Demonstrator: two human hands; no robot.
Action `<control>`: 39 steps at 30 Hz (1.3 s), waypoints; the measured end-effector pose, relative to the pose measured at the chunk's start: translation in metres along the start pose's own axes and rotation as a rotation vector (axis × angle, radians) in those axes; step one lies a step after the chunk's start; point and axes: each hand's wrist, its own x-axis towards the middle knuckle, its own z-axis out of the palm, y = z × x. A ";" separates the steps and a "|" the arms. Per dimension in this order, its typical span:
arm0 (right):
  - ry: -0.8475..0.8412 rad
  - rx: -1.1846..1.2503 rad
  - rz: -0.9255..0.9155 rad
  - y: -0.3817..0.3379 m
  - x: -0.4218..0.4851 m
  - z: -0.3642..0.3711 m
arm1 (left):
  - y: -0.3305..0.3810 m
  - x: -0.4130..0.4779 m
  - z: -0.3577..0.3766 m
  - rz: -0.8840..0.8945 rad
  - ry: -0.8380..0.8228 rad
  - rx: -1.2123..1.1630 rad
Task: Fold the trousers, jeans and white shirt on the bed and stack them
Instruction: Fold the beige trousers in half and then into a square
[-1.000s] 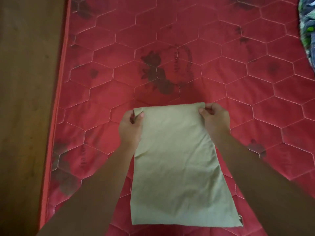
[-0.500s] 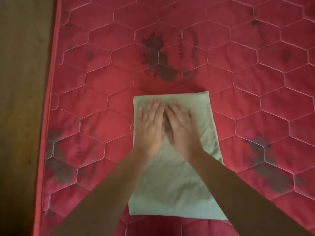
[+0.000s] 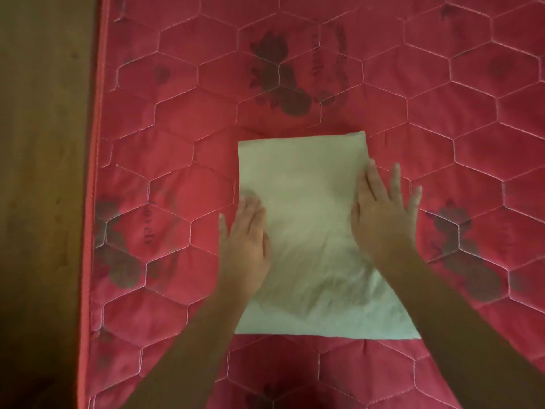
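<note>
Our left hand (image 3: 246, 240) and right hand (image 3: 383, 214), pressed side by side at the middle of the cloth half a second ago, have swept apart to its side edges. The red quilted mattress (image 3: 442, 113), stitched in hexagons and printed with dark flowers, fills the view. A strip of brown wooden floor (image 3: 44, 172) runs along it at nine o'clock. The pale green folded trousers (image 3: 306, 208), a flat rectangle of cloth, lie mid-bed with the long side pointing to twelve. At the rectangle's three o'clock the right hand lies flat, fingers spread wide, partly on the cloth and partly on the mattress. At eight o'clock the left hand is flat too, its straight fingers blurred. We judge this to be the smoothing of a fold just laid, and a further fold probably remains. Jeans and white shirt are out of view.
</note>
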 end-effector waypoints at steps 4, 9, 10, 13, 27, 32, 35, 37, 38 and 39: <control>0.103 0.147 -0.167 -0.039 -0.081 0.033 | 0.023 -0.056 0.003 0.089 0.027 -0.009; 0.047 0.093 -0.268 -0.054 -0.103 0.087 | 0.004 -0.082 0.048 0.060 -0.153 0.187; 0.062 0.078 -0.290 -0.049 -0.101 0.092 | 0.003 -0.082 0.051 0.051 -0.145 0.201; 0.088 0.060 -0.342 -0.030 -0.097 0.094 | 0.004 -0.082 0.051 0.034 -0.149 0.243; 0.057 0.653 0.045 0.046 -0.139 0.068 | -0.002 -0.120 0.017 -0.229 -0.104 -0.259; -0.068 0.893 0.216 0.043 -0.131 0.053 | -0.005 -0.088 0.004 -0.455 -0.087 -0.699; -0.082 0.949 0.213 0.044 -0.122 0.055 | -0.016 -0.075 0.004 -0.385 -0.146 -0.764; -0.067 0.981 0.227 0.041 -0.121 0.056 | -0.017 -0.074 0.006 -0.350 -0.162 -0.735; -0.051 0.982 0.237 0.039 -0.120 0.056 | -0.018 -0.074 0.008 -0.333 -0.149 -0.719; -0.036 0.979 0.245 0.037 -0.120 0.055 | -0.018 -0.075 0.009 -0.314 -0.126 -0.718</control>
